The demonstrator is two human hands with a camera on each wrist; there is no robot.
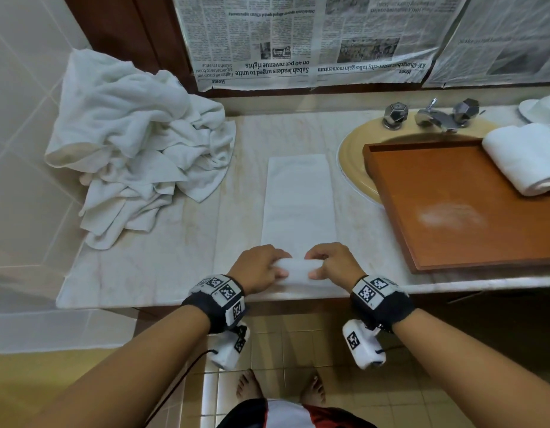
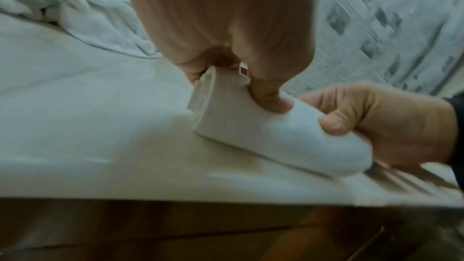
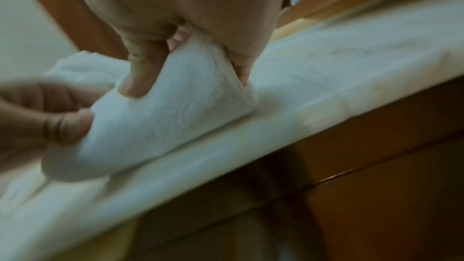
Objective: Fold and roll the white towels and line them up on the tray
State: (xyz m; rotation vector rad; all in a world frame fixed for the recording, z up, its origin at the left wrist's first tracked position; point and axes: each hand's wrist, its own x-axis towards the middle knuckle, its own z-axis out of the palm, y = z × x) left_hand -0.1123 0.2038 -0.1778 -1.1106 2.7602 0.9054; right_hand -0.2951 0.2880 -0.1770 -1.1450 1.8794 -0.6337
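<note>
A white towel (image 1: 298, 196) folded into a long strip lies on the marble counter, its near end rolled up (image 1: 296, 268). My left hand (image 1: 261, 267) grips the roll's left end, thumb on the near side and fingers curled over the top. My right hand (image 1: 332, 262) grips its right end the same way. The left wrist view shows the roll (image 2: 263, 126) under my thumb, and the right wrist view shows the roll (image 3: 170, 116) pinched between thumb and fingers. A wooden tray (image 1: 452, 211) sits to the right, with one rolled towel (image 1: 523, 159) at its far right.
A heap of loose white towels (image 1: 137, 143) lies at the counter's left back corner. The tray sits over a yellow basin (image 1: 354, 162) with chrome taps (image 1: 431, 115) behind it. Newspaper (image 1: 313, 38) covers the wall. The counter's front edge (image 1: 205, 301) runs just below my wrists.
</note>
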